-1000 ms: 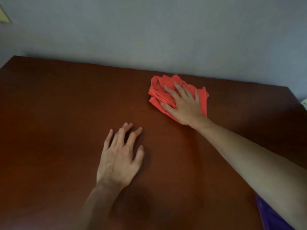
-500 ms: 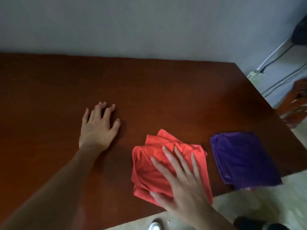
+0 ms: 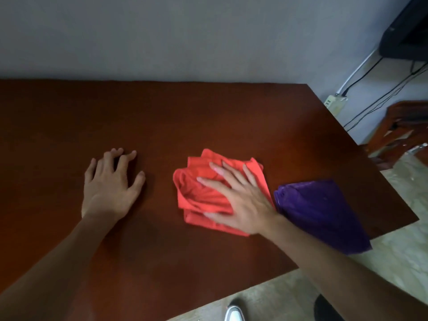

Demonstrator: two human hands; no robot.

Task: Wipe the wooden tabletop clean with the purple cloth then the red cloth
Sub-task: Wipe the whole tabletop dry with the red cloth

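The dark red-brown wooden tabletop (image 3: 208, 117) fills most of the view. A crumpled red cloth (image 3: 196, 195) lies on it right of centre. My right hand (image 3: 240, 198) presses flat on the red cloth with fingers spread and straight. A folded purple cloth (image 3: 324, 212) lies just right of it, at the table's right front corner, partly over the edge. My left hand (image 3: 111, 186) rests flat on the bare wood to the left, fingers spread, holding nothing.
A grey wall runs behind the table. Right of the table are a power strip (image 3: 334, 103) with cables, a dark object (image 3: 405, 31) and a wooden piece of furniture (image 3: 403, 126). A white shoe (image 3: 234, 313) shows on the tiled floor below the front edge.
My right hand dragged the red cloth from the far side of the table back toward the front, then slightly away again. The view swung right, bringing the purple cloth into sight. My left hand stayed flat.
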